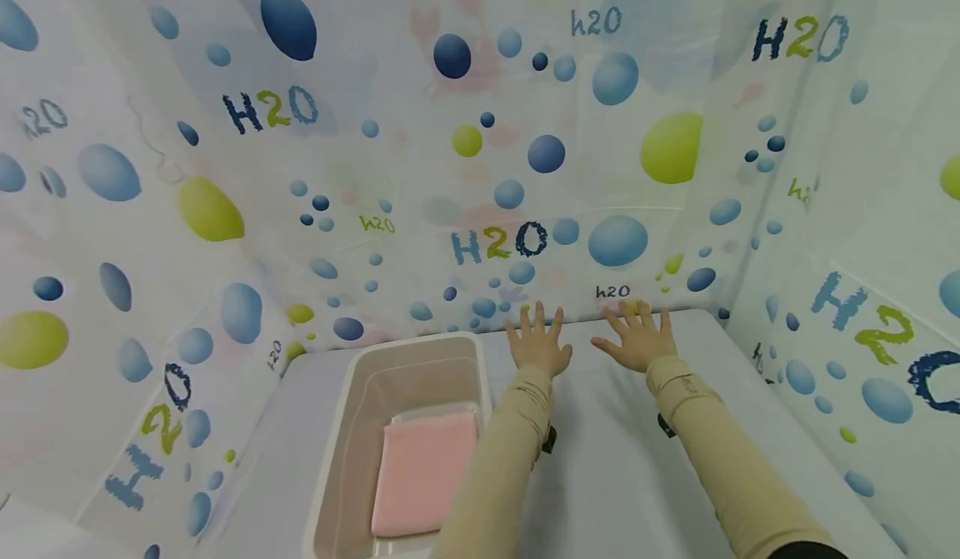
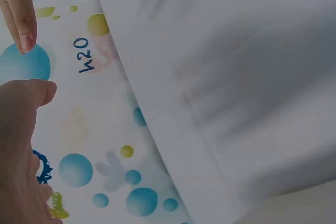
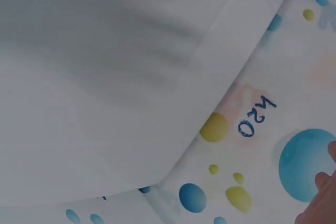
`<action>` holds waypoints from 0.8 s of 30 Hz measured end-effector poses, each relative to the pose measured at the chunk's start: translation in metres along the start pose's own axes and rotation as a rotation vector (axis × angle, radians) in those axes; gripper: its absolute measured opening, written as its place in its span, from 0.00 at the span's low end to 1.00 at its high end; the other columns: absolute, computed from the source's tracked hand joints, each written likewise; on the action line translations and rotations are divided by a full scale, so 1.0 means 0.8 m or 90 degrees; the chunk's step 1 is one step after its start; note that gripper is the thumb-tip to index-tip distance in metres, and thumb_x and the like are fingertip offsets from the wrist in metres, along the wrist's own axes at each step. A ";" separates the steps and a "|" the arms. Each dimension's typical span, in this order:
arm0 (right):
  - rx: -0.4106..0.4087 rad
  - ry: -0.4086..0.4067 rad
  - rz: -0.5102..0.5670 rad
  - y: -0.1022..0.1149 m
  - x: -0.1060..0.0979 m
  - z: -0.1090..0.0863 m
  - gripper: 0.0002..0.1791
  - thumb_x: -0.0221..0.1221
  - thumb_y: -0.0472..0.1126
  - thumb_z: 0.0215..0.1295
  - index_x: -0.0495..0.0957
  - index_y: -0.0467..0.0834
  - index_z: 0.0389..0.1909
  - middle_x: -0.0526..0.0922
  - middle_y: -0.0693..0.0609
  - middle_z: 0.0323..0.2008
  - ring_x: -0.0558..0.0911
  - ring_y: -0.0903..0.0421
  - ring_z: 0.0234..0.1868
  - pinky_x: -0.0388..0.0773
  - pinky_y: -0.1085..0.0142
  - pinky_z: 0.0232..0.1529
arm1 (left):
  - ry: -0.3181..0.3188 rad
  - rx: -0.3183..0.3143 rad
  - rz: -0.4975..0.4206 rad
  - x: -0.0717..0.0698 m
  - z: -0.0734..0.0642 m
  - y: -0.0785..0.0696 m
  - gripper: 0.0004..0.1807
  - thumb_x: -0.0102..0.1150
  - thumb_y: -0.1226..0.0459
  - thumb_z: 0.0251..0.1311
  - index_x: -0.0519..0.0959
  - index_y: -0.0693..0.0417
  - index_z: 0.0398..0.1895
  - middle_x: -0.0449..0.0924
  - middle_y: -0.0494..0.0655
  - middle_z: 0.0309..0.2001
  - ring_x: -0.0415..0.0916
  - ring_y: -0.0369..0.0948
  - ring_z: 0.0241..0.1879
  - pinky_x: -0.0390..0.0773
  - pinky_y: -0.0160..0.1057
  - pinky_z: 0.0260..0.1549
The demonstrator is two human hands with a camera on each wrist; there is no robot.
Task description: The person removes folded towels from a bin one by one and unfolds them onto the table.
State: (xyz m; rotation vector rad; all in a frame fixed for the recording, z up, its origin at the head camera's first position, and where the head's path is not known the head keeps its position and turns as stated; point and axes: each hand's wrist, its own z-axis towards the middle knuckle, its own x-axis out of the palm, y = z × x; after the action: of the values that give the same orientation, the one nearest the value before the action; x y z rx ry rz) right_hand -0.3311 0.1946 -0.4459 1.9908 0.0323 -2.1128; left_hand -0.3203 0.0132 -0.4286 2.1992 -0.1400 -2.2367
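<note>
In the head view my left hand (image 1: 538, 346) reaches forward over the white table with its fingers spread and holds nothing. To its right, my right hand (image 1: 639, 338) is held out the same way, fingers spread, with nothing in it. Left of my left forearm stands a beige plastic basin (image 1: 412, 349); a folded pink cloth (image 1: 426, 474) lies flat on its bottom. The left wrist view has part of my left hand (image 2: 21, 145) at its left edge, and the right wrist view shows only a few fingers of my right hand (image 3: 321, 198).
A white-covered table (image 1: 600, 459) extends under both arms, and hand shadows fall on it in the wrist views. A patterned curtain (image 1: 405, 167) with blue and green drops and H2O lettering encloses the back and both sides.
</note>
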 end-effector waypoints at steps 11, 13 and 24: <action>-0.055 -0.124 0.018 0.014 -0.023 0.010 0.30 0.52 0.60 0.63 0.73 0.44 0.58 0.71 0.39 0.61 0.67 0.39 0.63 0.56 0.41 0.64 | -0.068 0.035 0.003 -0.031 0.009 0.022 0.28 0.47 0.46 0.62 0.65 0.39 0.65 0.65 0.46 0.66 0.65 0.45 0.63 0.68 0.49 0.58; -0.060 -0.138 0.035 0.019 -0.026 0.010 0.26 0.54 0.56 0.63 0.75 0.43 0.55 0.73 0.39 0.59 0.69 0.38 0.60 0.59 0.42 0.62 | -0.073 0.043 -0.012 -0.037 0.008 0.028 0.26 0.48 0.48 0.61 0.68 0.42 0.62 0.69 0.47 0.62 0.69 0.45 0.59 0.72 0.48 0.54; -0.079 -0.149 0.085 0.046 -0.046 0.008 0.24 0.55 0.51 0.62 0.76 0.40 0.53 0.76 0.37 0.55 0.74 0.36 0.55 0.70 0.40 0.53 | -0.107 0.116 -0.067 -0.070 -0.003 0.063 0.22 0.51 0.51 0.60 0.71 0.47 0.57 0.76 0.50 0.53 0.76 0.49 0.50 0.75 0.51 0.46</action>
State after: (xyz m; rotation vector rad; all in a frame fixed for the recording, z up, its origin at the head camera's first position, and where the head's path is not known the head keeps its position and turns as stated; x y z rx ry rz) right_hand -0.3292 0.1635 -0.4039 1.6204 -0.0101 -2.1841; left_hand -0.3204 -0.0337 -0.3696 2.1453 -0.2443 -2.5613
